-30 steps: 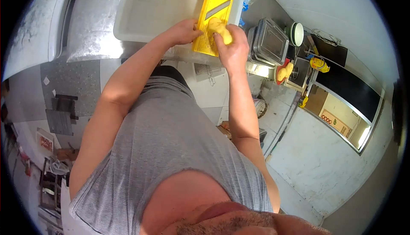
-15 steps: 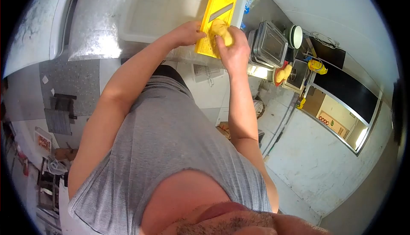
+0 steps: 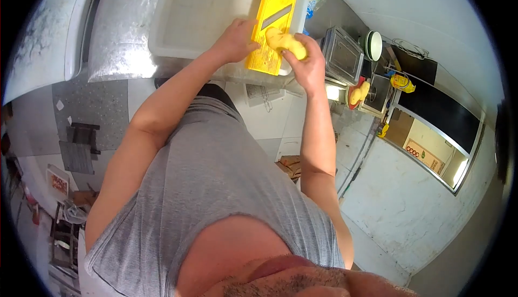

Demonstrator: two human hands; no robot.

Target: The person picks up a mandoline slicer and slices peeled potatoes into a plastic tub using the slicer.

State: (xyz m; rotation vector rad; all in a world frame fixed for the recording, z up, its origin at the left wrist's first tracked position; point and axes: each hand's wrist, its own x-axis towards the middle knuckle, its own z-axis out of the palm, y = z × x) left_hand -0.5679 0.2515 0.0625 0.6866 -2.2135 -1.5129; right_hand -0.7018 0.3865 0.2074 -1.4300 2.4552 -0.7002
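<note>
A yellow mandoline slicer [image 3: 274,14] with a slanted metal blade lies tilted across the right end of a white plastic tub [image 3: 162,32]. My left hand [image 3: 236,41] is at the slicer's left edge, thumb on its rim; some of its fingers are hidden. In my right hand [image 3: 309,65] is a peeled yellow potato [image 3: 286,42], fingers and thumb closed round its right end. The potato's other end overlaps the slicer's face just below the blade.
The tub stands on a metal counter [image 3: 116,43]. To the right are stacked clear containers [image 3: 344,54], green-and-white bowls [image 3: 373,46] and more peeled potatoes [image 3: 359,93] in a reddish dish. A plastic bag [image 3: 314,0] lies behind the tub. A wire rack [image 3: 264,93] shows below the counter.
My right hand has moved to the right with the potato, which now lies more crosswise over the slicer. My left hand has shifted slightly up along the slicer's edge.
</note>
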